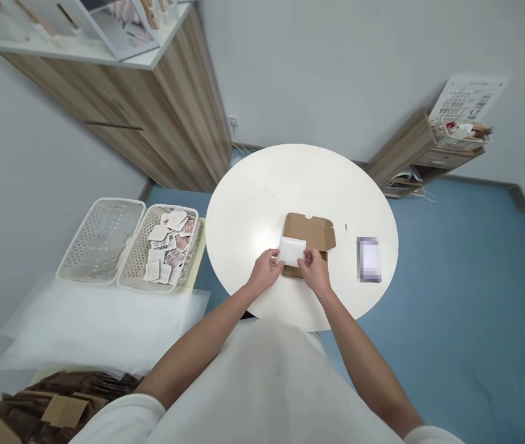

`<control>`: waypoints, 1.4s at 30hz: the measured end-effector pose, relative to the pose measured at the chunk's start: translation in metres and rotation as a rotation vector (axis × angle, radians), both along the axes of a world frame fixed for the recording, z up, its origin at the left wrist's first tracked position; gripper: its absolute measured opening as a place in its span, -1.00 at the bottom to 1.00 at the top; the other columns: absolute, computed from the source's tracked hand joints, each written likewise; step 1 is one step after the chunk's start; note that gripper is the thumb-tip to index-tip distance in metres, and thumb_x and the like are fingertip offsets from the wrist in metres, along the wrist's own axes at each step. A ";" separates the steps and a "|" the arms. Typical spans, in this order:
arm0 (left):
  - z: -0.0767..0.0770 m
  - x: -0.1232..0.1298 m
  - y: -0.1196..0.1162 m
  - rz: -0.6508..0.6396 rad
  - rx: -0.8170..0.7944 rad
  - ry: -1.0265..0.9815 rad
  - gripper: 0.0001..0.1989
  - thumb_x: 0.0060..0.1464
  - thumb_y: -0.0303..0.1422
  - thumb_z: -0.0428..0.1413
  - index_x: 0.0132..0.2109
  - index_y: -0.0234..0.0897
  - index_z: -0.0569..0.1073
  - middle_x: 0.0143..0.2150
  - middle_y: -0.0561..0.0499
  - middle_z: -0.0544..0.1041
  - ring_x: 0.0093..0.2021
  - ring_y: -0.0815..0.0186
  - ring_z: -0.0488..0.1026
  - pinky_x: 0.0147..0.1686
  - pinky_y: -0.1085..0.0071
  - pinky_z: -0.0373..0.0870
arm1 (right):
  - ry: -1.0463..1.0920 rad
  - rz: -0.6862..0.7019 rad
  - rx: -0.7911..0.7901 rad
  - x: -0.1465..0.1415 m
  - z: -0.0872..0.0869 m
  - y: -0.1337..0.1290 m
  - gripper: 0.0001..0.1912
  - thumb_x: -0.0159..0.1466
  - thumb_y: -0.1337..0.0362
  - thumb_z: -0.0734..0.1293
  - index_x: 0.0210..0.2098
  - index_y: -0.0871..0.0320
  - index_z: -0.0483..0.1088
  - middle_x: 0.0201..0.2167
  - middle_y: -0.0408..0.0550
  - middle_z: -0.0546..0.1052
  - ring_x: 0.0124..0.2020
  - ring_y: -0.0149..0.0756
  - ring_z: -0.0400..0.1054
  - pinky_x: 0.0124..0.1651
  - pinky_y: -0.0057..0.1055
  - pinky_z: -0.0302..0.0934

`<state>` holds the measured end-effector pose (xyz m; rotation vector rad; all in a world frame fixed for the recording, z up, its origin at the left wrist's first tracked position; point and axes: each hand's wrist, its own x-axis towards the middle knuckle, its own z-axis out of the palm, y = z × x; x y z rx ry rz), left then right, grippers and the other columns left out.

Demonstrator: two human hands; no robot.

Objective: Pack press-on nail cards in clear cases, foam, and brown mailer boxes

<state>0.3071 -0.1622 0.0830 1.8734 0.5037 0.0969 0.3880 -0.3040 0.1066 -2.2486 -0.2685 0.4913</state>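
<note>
A white packet (292,251) is pinched — between both hands (264,271) (316,271).

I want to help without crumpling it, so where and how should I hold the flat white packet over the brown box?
I'd pinch the white packet lightly by its left and right edges, with one hand coming from each side. It looks flat and rectangular, so opposite edges should balance it, and the brown box is underneath. The person's left hand and right hand hold it there.
</note>
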 end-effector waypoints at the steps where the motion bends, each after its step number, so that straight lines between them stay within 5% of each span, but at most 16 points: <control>1: 0.000 0.005 -0.011 -0.050 0.023 0.017 -0.66 -0.02 -0.30 0.04 -0.06 -0.26 0.31 -0.10 -0.09 0.39 -0.28 0.33 0.39 -0.27 0.36 0.39 | 0.001 0.013 -0.048 0.004 -0.002 -0.013 -0.76 0.08 0.25 0.19 -0.22 0.10 0.20 -0.37 -0.12 0.42 -0.38 -0.32 0.31 -0.31 -0.38 0.17; 5: -0.007 0.018 -0.041 -0.194 0.176 0.125 -0.61 -0.03 -0.31 0.03 -0.03 -0.32 0.27 -0.09 -0.15 0.36 -0.16 0.24 0.37 -0.17 0.30 0.33 | 0.026 0.119 -0.199 0.013 -0.016 -0.042 -0.73 0.08 0.37 0.15 -0.19 0.09 0.17 -0.39 -0.12 0.41 -0.37 -0.31 0.30 -0.34 -0.41 0.12; 14: -0.015 0.019 -0.067 -0.386 0.432 0.394 -0.48 -0.01 -0.39 -0.07 0.14 -0.36 0.08 0.07 -0.22 0.25 0.08 0.13 0.20 -0.03 0.27 0.19 | 0.053 0.339 -0.328 0.019 -0.038 -0.054 -0.61 0.09 0.49 0.12 -0.07 0.18 0.14 -0.23 0.03 0.41 -0.25 -0.24 0.30 -0.30 -0.41 0.08; 28: -0.012 0.022 -0.086 -0.284 0.567 0.401 -0.52 -0.03 -0.45 -0.08 0.10 -0.35 0.12 0.03 -0.19 0.21 0.03 0.10 0.20 -0.08 0.22 0.24 | -0.087 0.407 -0.261 0.017 -0.036 -0.061 -0.57 0.08 0.47 0.14 -0.03 0.19 0.18 0.04 0.15 0.19 -0.15 -0.20 0.29 -0.23 -0.35 0.19; 33: -0.002 0.026 -0.074 -0.208 0.480 0.202 -0.53 0.03 -0.38 -0.08 0.11 -0.30 0.11 0.01 -0.17 0.26 0.00 0.16 0.25 -0.07 0.22 0.25 | -0.197 0.316 0.041 0.043 -0.029 -0.078 -0.64 0.12 0.33 0.16 -0.06 0.12 0.23 -0.09 0.01 0.35 -0.13 -0.25 0.28 -0.15 -0.33 0.19; 36: 0.003 0.038 -0.051 -0.056 0.378 0.125 -0.55 0.05 -0.26 -0.06 0.09 -0.27 0.15 0.01 -0.15 0.28 0.00 0.19 0.25 -0.05 0.24 0.23 | -0.082 0.049 0.204 0.069 -0.032 -0.092 -0.64 0.12 0.13 0.19 -0.12 0.12 0.27 -0.18 -0.02 0.40 -0.30 -0.31 0.32 -0.25 -0.34 0.22; 39: 0.001 0.056 -0.024 0.215 0.110 0.210 -0.47 0.03 -0.08 -0.07 0.07 -0.29 0.16 0.03 -0.17 0.28 -0.03 0.20 0.29 -0.15 0.31 0.28 | 0.206 -0.211 0.376 0.094 -0.041 -0.101 -0.49 0.10 -0.07 0.14 -0.08 0.11 0.24 -0.16 -0.01 0.40 -0.32 -0.33 0.32 -0.31 -0.38 0.24; 42: -0.005 0.075 -0.003 0.366 -0.294 0.305 -0.34 0.05 0.09 -0.35 0.05 -0.32 0.19 0.00 -0.19 0.33 -0.08 0.22 0.35 -0.24 0.35 0.31 | 0.414 -0.297 0.498 0.111 -0.050 -0.100 -0.37 0.14 -0.19 -0.08 -0.04 0.09 0.20 -0.13 0.00 0.38 -0.29 -0.34 0.33 -0.34 -0.41 0.26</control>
